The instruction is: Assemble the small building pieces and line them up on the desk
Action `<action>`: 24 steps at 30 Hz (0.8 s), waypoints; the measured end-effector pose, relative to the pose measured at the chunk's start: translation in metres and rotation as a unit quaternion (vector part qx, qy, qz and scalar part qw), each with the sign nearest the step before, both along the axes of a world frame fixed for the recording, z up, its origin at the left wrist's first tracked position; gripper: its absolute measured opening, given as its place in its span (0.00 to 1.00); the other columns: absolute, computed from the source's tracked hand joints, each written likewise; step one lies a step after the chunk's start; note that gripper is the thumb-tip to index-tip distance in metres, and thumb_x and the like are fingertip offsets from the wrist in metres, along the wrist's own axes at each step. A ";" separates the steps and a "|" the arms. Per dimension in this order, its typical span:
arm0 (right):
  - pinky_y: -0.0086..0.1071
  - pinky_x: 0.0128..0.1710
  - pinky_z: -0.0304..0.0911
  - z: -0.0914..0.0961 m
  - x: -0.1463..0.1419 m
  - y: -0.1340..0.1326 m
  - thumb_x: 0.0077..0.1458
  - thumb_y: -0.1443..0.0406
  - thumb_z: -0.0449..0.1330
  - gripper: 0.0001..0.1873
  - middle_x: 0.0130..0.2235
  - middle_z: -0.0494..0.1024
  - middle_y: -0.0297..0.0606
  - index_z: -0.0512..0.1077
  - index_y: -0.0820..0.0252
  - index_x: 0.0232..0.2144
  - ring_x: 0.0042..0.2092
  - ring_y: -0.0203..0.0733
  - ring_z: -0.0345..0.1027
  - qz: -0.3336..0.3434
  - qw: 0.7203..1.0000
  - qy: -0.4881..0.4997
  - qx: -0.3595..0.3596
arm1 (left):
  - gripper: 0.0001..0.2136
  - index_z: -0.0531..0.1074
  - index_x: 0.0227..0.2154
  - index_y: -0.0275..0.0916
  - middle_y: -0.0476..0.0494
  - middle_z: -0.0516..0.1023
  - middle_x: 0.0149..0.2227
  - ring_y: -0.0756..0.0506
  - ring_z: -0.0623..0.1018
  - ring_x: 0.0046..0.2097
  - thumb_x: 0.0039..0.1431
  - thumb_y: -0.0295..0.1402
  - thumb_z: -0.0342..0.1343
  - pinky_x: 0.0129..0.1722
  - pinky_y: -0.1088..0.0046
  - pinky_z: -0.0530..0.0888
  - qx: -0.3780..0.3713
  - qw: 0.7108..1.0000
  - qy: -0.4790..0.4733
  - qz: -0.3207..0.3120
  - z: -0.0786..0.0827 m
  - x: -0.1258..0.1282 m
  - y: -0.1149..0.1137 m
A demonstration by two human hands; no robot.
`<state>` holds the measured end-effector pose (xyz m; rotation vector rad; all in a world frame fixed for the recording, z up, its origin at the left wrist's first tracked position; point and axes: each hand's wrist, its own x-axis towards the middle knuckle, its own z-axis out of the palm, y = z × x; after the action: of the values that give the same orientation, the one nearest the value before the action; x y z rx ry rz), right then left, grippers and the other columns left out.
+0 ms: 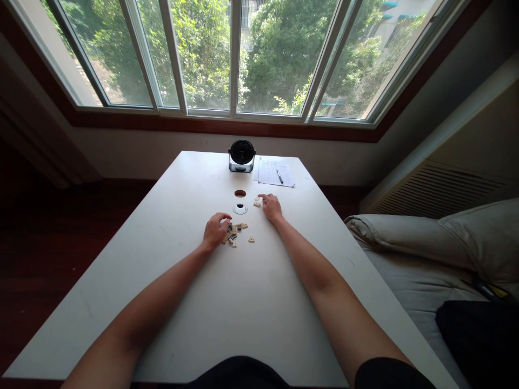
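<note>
A small heap of tan and dark building bricks (235,231) lies in the middle of the white table (170,259). My left hand (215,229) rests at the heap's left edge, fingers curled over some of the bricks. One pale brick (251,239) lies alone just right of the heap. Farther back, my right hand (271,207) is curled with its fingertips on a small pale brick piece (257,202). What each hand grips is too small to make out clearly.
A cable hole (240,193) and its round cap (240,208) sit behind the bricks. At the far edge stand a small black fan (241,156) and a sheet of paper (275,172) with a pen (279,176). A bed with a pillow (438,237) lies right of the table.
</note>
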<state>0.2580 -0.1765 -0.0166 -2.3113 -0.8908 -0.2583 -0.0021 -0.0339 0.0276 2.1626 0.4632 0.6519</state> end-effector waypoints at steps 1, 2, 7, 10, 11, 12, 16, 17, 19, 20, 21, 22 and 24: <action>0.41 0.49 0.61 0.001 0.002 0.001 0.61 0.71 0.51 0.20 0.42 0.73 0.44 0.76 0.51 0.50 0.47 0.50 0.63 0.002 1.000 0.000 -0.008 | 0.10 0.78 0.38 0.41 0.44 0.80 0.44 0.45 0.77 0.39 0.61 0.33 0.52 0.42 0.66 0.72 0.000 1.000 0.000 0.001 0.000 0.000 0.000; 0.42 0.50 0.60 0.001 0.003 0.001 0.61 0.71 0.52 0.20 0.42 0.73 0.44 0.77 0.51 0.49 0.48 0.50 0.63 0.002 1.000 -0.001 -0.017 | 0.10 0.78 0.38 0.41 0.44 0.80 0.44 0.45 0.77 0.39 0.61 0.33 0.52 0.42 0.66 0.72 0.001 1.000 0.001 0.001 0.000 0.000 0.000; 0.42 0.50 0.59 -0.001 0.006 0.003 0.60 0.69 0.57 0.13 0.43 0.71 0.44 0.78 0.52 0.43 0.49 0.50 0.61 -0.010 0.999 -0.018 -0.035 | 0.09 0.78 0.38 0.42 0.44 0.80 0.43 0.45 0.76 0.38 0.61 0.33 0.52 0.41 0.67 0.72 0.008 1.000 -0.004 -0.001 -0.001 -0.001 0.000; 0.42 0.51 0.59 -0.004 0.006 0.002 0.60 0.66 0.58 0.08 0.43 0.71 0.43 0.77 0.54 0.39 0.49 0.49 0.61 -0.008 0.999 -0.026 -0.037 | 0.09 0.78 0.38 0.42 0.45 0.80 0.43 0.45 0.76 0.38 0.62 0.32 0.52 0.41 0.68 0.72 0.012 1.000 -0.009 -0.005 -0.001 -0.001 0.000; 0.42 0.51 0.59 -0.005 0.007 0.001 0.60 0.66 0.59 0.07 0.44 0.71 0.42 0.77 0.54 0.39 0.49 0.49 0.61 -0.006 0.999 -0.027 -0.037 | 0.09 0.78 0.38 0.42 0.45 0.80 0.43 0.45 0.76 0.38 0.62 0.32 0.52 0.41 0.68 0.72 0.013 1.000 -0.010 -0.005 -0.001 -0.001 0.000; 0.42 0.51 0.59 -0.005 0.007 0.001 0.60 0.66 0.59 0.07 0.44 0.72 0.42 0.76 0.54 0.40 0.49 0.49 0.61 -0.004 0.999 -0.027 -0.036 | 0.09 0.78 0.38 0.42 0.45 0.80 0.43 0.46 0.76 0.38 0.62 0.32 0.52 0.41 0.68 0.72 0.013 1.000 -0.009 -0.006 -0.001 -0.001 0.000; 0.42 0.52 0.59 -0.007 0.007 0.001 0.61 0.69 0.55 0.13 0.46 0.74 0.41 0.76 0.53 0.44 0.50 0.48 0.62 0.022 0.999 -0.026 -0.028 | 0.09 0.78 0.38 0.41 0.44 0.80 0.44 0.46 0.76 0.37 0.62 0.32 0.52 0.40 0.68 0.71 0.014 1.000 -0.003 -0.005 0.000 -0.001 0.000; 0.42 0.53 0.59 -0.007 0.007 0.001 0.61 0.70 0.55 0.14 0.46 0.75 0.40 0.76 0.53 0.45 0.51 0.48 0.63 0.033 0.999 -0.024 -0.028 | 0.09 0.78 0.38 0.41 0.44 0.80 0.44 0.46 0.76 0.37 0.62 0.32 0.52 0.39 0.69 0.71 0.014 1.000 -0.003 -0.005 0.000 -0.001 0.000; 0.41 0.53 0.59 -0.007 0.006 0.000 0.61 0.70 0.55 0.15 0.46 0.76 0.39 0.76 0.53 0.46 0.50 0.47 0.63 0.049 0.998 -0.021 -0.025 | 0.09 0.78 0.38 0.42 0.45 0.80 0.43 0.46 0.76 0.37 0.62 0.32 0.52 0.39 0.69 0.71 0.016 1.000 -0.004 -0.005 0.000 -0.001 0.000; 0.41 0.53 0.60 -0.007 0.006 0.000 0.61 0.69 0.55 0.15 0.45 0.76 0.40 0.76 0.53 0.46 0.49 0.47 0.63 0.053 0.998 -0.020 -0.022 | 0.09 0.78 0.38 0.42 0.45 0.80 0.44 0.46 0.76 0.37 0.62 0.32 0.52 0.40 0.69 0.71 0.016 1.000 -0.004 -0.005 -0.001 -0.001 0.001; 0.40 0.52 0.60 -0.007 0.005 -0.001 0.61 0.69 0.55 0.15 0.44 0.76 0.40 0.77 0.53 0.47 0.49 0.47 0.63 0.055 0.998 -0.020 -0.017 | 0.09 0.78 0.38 0.41 0.44 0.80 0.44 0.46 0.76 0.37 0.62 0.33 0.51 0.40 0.69 0.71 0.015 1.000 -0.003 -0.005 -0.001 -0.001 0.001; 0.40 0.51 0.61 -0.008 0.005 -0.001 0.60 0.69 0.56 0.15 0.43 0.76 0.40 0.77 0.54 0.47 0.48 0.47 0.63 0.055 0.998 -0.020 -0.013 | 0.10 0.78 0.39 0.41 0.44 0.80 0.44 0.46 0.76 0.37 0.62 0.33 0.51 0.39 0.69 0.71 0.014 1.000 -0.002 -0.004 -0.001 -0.001 0.001; 0.38 0.50 0.61 -0.008 0.005 -0.001 0.60 0.68 0.57 0.14 0.41 0.75 0.40 0.77 0.54 0.46 0.47 0.46 0.63 0.054 0.998 -0.018 -0.005 | 0.10 0.77 0.39 0.41 0.44 0.80 0.44 0.46 0.76 0.37 0.62 0.33 0.51 0.39 0.69 0.71 0.010 1.000 0.001 -0.003 -0.002 -0.001 0.002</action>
<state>0.2628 -0.1777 -0.0249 -2.2646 -1.0342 -0.2500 -0.0032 -0.0316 0.0253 2.1820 0.4516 0.6539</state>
